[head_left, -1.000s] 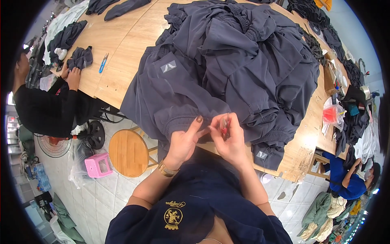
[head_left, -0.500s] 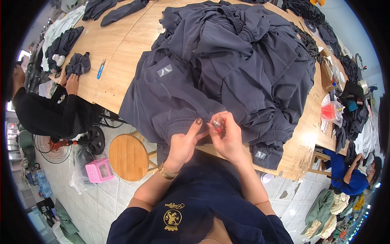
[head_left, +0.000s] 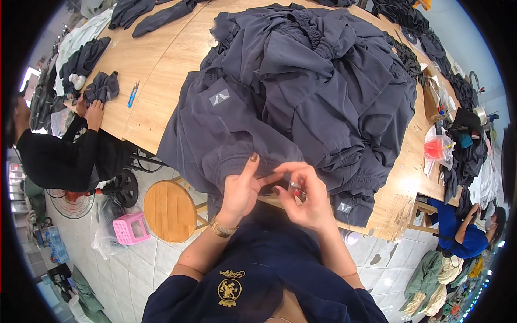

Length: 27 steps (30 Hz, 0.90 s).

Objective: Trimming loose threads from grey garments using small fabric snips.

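Note:
Dark grey garments with elastic edges lie heaped on the table; the nearest garment has a small light patch. My left hand is closed on the gathered edge of that garment, thumb raised, some fingers hidden in the cloth. Just to its right, my right hand is curled around a small red-and-metal tool, seemingly thread snips, mostly hidden in the palm. My right index fingertip meets the left hand's fingers at the cloth edge, its thumb held apart. Any thread there is too fine to make out.
Blue thread snips lie on the wooden table. At left a person in black handles dark cloth. Beside me stand a round wooden stool and a pink plastic stool. A person in blue sits at right.
My right hand has turned and its thumb and index finger have spread, with the tool lower in the palm. My left hand keeps its hold on the garment edge.

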Each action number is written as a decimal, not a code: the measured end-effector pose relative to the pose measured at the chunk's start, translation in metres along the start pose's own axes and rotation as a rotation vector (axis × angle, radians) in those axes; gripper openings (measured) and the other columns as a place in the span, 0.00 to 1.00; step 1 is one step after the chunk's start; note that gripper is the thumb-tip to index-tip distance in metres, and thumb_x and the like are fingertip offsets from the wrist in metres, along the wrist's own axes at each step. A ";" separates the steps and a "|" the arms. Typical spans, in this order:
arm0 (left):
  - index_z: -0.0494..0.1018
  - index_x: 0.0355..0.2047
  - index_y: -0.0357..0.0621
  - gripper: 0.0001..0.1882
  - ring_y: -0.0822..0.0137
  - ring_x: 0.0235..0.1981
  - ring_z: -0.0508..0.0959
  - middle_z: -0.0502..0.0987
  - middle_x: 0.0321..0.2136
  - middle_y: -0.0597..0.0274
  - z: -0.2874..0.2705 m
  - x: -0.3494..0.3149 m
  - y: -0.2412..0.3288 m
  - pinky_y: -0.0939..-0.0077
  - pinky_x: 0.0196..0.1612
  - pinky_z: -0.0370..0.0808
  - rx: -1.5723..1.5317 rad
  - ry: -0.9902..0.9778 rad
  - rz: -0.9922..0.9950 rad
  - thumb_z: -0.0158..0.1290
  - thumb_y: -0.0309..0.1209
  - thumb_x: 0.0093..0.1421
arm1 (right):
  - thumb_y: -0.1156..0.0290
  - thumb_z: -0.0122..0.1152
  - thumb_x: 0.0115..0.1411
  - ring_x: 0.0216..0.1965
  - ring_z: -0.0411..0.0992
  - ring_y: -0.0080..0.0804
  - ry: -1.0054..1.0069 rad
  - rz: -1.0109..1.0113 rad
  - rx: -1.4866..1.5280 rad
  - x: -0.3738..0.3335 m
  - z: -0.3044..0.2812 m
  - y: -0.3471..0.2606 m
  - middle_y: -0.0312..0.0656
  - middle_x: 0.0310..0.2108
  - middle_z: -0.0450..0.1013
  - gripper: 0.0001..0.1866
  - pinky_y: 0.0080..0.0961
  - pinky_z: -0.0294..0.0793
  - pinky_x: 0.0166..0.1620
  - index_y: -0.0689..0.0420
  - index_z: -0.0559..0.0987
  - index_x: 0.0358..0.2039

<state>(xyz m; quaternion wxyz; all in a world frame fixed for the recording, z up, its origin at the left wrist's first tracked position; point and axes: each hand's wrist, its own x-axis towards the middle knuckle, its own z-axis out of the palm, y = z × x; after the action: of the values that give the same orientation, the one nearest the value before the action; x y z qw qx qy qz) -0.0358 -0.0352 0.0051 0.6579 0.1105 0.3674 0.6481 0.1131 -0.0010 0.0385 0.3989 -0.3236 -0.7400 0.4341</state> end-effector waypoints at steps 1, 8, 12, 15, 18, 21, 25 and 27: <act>0.71 0.41 0.32 0.15 0.63 0.44 0.75 0.74 0.42 0.58 0.002 0.001 0.003 0.59 0.47 0.75 -0.023 0.009 -0.009 0.46 0.34 0.65 | 0.83 0.61 0.49 0.22 0.59 0.16 0.000 -0.001 0.002 -0.002 -0.001 0.001 0.40 0.32 0.69 0.15 0.13 0.61 0.27 0.60 0.61 0.29; 0.71 0.41 0.32 0.14 0.61 0.43 0.75 0.74 0.42 0.56 0.003 0.001 0.010 0.57 0.47 0.75 -0.069 0.006 -0.050 0.45 0.33 0.65 | 0.70 0.61 0.55 0.19 0.66 0.36 0.124 0.160 -0.149 -0.012 -0.011 0.031 0.44 0.23 0.66 0.12 0.26 0.65 0.24 0.60 0.68 0.34; 0.73 0.37 0.31 0.10 0.63 0.40 0.76 0.75 0.39 0.57 -0.004 0.000 0.005 0.58 0.47 0.76 -0.109 -0.017 -0.001 0.46 0.27 0.63 | 0.67 0.61 0.55 0.21 0.71 0.42 0.053 0.060 -0.391 -0.014 -0.010 0.037 0.42 0.25 0.68 0.11 0.31 0.67 0.23 0.58 0.71 0.33; 0.74 0.32 0.30 0.07 0.65 0.36 0.77 0.76 0.35 0.57 -0.006 -0.002 0.003 0.63 0.47 0.76 -0.027 -0.071 0.032 0.48 0.23 0.61 | 0.64 0.60 0.55 0.21 0.71 0.41 0.025 0.085 -0.486 -0.013 -0.009 0.035 0.41 0.24 0.68 0.11 0.30 0.67 0.22 0.57 0.70 0.32; 0.74 0.31 0.28 0.06 0.67 0.36 0.77 0.76 0.33 0.57 -0.002 -0.003 0.004 0.67 0.45 0.77 -0.039 -0.042 0.017 0.50 0.21 0.59 | 0.62 0.59 0.56 0.20 0.71 0.40 0.001 0.071 -0.570 -0.010 -0.009 0.035 0.40 0.24 0.67 0.12 0.31 0.67 0.21 0.56 0.70 0.30; 0.74 0.32 0.28 0.06 0.67 0.36 0.77 0.76 0.34 0.56 -0.004 -0.004 0.003 0.70 0.43 0.77 -0.013 -0.010 0.007 0.50 0.22 0.59 | 0.61 0.59 0.56 0.19 0.70 0.39 0.000 0.066 -0.587 -0.008 -0.009 0.035 0.39 0.24 0.67 0.12 0.31 0.67 0.21 0.56 0.70 0.30; 0.75 0.32 0.30 0.06 0.67 0.35 0.77 0.77 0.35 0.56 -0.004 -0.005 0.003 0.71 0.41 0.77 0.014 -0.011 0.019 0.51 0.22 0.59 | 0.60 0.59 0.56 0.19 0.71 0.38 -0.021 0.031 -0.621 -0.005 -0.010 0.034 0.38 0.23 0.66 0.13 0.30 0.66 0.20 0.55 0.70 0.30; 0.75 0.33 0.30 0.06 0.68 0.35 0.77 0.77 0.34 0.56 -0.004 -0.005 0.004 0.72 0.41 0.77 0.018 -0.006 0.014 0.51 0.22 0.59 | 0.65 0.61 0.53 0.21 0.71 0.40 -0.067 0.073 -0.626 -0.004 -0.011 0.032 0.40 0.23 0.68 0.12 0.31 0.67 0.23 0.57 0.71 0.32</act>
<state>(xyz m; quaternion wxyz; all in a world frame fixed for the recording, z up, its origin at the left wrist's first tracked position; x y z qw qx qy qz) -0.0404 -0.0410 0.0068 0.6533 0.1207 0.3705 0.6491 0.1292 0.0132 0.0119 0.2394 -0.4425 -0.8384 0.2097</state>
